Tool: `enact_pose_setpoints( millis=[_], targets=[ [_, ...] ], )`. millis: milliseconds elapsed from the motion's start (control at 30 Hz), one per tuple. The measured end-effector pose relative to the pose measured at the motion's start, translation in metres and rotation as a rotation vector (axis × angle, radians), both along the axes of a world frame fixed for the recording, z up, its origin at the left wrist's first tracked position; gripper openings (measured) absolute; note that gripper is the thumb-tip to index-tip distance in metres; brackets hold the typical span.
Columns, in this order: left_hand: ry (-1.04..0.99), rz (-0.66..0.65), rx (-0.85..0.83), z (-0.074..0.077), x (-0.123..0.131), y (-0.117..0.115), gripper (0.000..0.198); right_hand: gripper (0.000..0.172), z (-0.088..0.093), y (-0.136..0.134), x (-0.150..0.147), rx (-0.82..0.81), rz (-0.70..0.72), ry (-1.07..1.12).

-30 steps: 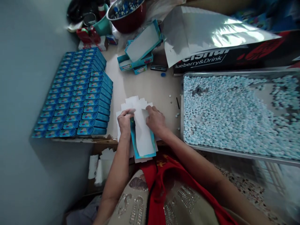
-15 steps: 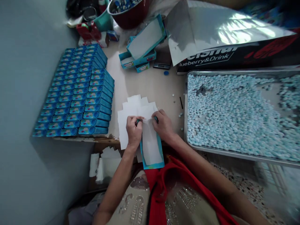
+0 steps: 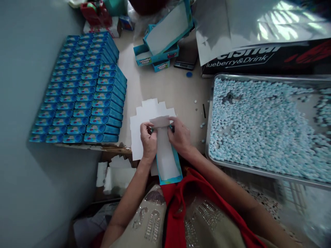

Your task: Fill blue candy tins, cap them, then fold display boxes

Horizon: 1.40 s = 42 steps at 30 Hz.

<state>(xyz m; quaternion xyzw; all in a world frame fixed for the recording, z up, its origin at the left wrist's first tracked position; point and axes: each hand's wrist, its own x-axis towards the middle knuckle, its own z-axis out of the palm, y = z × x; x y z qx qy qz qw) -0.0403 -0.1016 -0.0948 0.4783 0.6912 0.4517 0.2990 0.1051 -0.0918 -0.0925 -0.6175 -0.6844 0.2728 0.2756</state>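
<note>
A blue cardboard box tray (image 3: 168, 160) with a white inside points toward my body at the table's front edge. My left hand (image 3: 149, 139) pinches its far left corner, and my right hand (image 3: 179, 135) grips the far right corner. Between them the white end flap (image 3: 160, 121) stands up past the fingertips. Beneath and behind the tray lie flat white cardboard blanks (image 3: 138, 132) with stepped edges. My fingers partly hide the corners.
Stacked blue boxes (image 3: 89, 100) fill the left of the table. Folded trays (image 3: 165, 34) and a small scale (image 3: 186, 57) stand at the back. A metal tray (image 3: 212, 103) of pale blue candies is on the right. Loose candies and a dark stick (image 3: 204, 111) lie beside it.
The far end flap, edge-on and pinched before, now shows its white face between my hands. My hands keep hold of the two corners. The camera view has shifted slightly.
</note>
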Motion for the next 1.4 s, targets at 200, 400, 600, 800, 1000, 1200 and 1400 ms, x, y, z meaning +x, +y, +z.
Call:
enact_pose_setpoints(
  millis=[200, 400, 600, 800, 1000, 1200, 1400],
  targets=[
    [0.225, -0.095, 0.061, 0.013, -0.002, -0.009, 0.032, 0.046, 0.008, -0.002, 0.0, -0.113, -0.034, -0.059],
    [0.261, -0.185, 0.148, 0.029, -0.012, -0.025, 0.031, 0.054, 0.024, -0.008, 0.018, -0.163, 0.155, -0.087],
    [0.067, -0.267, 0.005, 0.022, -0.04, -0.007, 0.023, 0.034, 0.045, 0.019, 0.038, -0.235, 0.348, 0.017],
    [0.457, -0.544, -0.212, 0.036, -0.05, 0.034, 0.022, 0.027, 0.058, 0.052, 0.014, -0.205, 0.503, -0.439],
    [0.881, -0.713, -0.192, 0.046, -0.036, 0.048, 0.016, 0.029, 0.069, 0.069, -0.004, -0.096, 0.793, -0.778],
    [0.909, -0.727, -0.076, 0.033, -0.042, 0.045, 0.017, 0.031, 0.067, 0.077, -0.014, -0.067, 0.897, -0.835],
    [0.868, -0.581, 0.078, 0.038, -0.047, 0.03, 0.019, 0.032, 0.057, 0.075, -0.015, -0.087, 0.744, -0.797]
  ],
)
